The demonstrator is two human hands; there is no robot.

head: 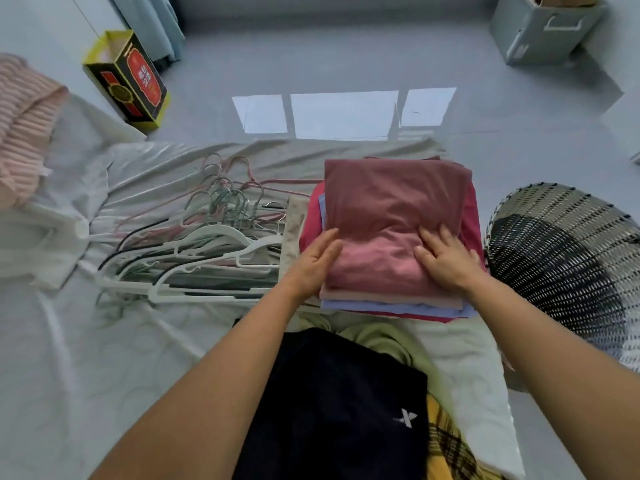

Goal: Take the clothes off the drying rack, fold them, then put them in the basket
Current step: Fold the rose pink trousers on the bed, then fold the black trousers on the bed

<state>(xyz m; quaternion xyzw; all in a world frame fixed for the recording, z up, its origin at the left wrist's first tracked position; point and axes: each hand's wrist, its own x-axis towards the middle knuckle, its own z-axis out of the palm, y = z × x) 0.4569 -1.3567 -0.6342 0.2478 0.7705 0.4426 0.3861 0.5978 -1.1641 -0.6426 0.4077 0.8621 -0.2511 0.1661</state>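
A stack of folded clothes [391, 306] lies on the bed, topped by a dusty-rose garment [388, 206]. My left hand [317, 258] touches the stack's left edge with straight fingers. My right hand [445, 256] rests flat on top of the rose garment near its right side. A woven basket [568, 268] stands to the right of the bed, right beside the stack. The drying rack is out of view.
Several empty hangers [194, 251] lie heaped left of the stack on the pale sheet [86, 341]. A black garment [336, 407], a light green one [384, 341] and a yellow plaid one [446, 445] lie near me. A striped pink cloth [24, 119] sits far left. A yellow-black box [128, 81] and a grey bin [543, 29] stand on the floor.
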